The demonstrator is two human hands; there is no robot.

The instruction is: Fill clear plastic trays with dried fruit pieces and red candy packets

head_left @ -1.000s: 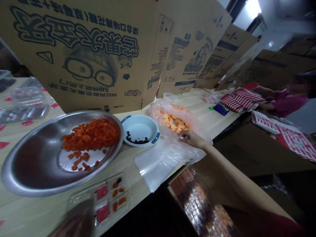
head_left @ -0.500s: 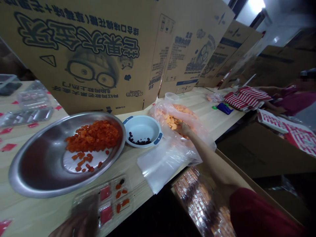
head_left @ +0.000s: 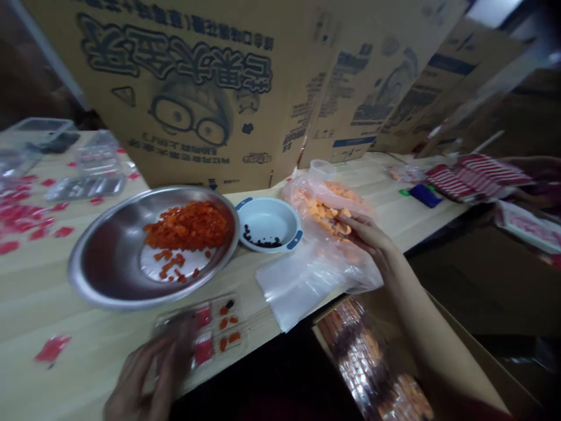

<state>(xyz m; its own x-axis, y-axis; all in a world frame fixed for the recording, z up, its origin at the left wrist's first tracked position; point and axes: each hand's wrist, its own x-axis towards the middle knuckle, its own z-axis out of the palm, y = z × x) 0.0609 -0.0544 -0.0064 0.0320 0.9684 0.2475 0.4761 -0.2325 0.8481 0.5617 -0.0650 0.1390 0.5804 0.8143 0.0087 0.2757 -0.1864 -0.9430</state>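
Right arm stretched forward from the lower right, elbow nearly straight, forearm bare. Right hand (head_left: 370, 234) at the mouth of a clear bag (head_left: 353, 272); fingers drawn narrow, tips among orange pieces (head_left: 326, 216) in the bag. Cannot tell if one is pinched.

Left hand (head_left: 140, 380) low at the near edge of the desk (head_left: 249, 278), fingers bent over the left end of a clear tray (head_left: 241, 321). Blur there — cannot tell whether it grips or only rests. Tray lies flat in front of the basin (head_left: 105, 251); red packets (head_left: 204, 351) in the middle compartments, small orange-red bits (head_left: 223, 323) and one dark bit in those on the right.

Basin, steel, holds a heap of the same bits. Blue bowl (head_left: 274, 213) just beside it, dark bits along its near side. Clear plastic sheets (head_left: 289, 286) lie flat between tray and bag.

Writing: box (head_left: 184, 161) standing behind basin and bowl, print apparently upside down. Large outlined characters, 芒果大金牙; smaller line above, 综合口味棉花糖 with 草莓味 in brackets. Cartoon face in round glasses beneath. Panel to the right — finer print, too blurred to read.
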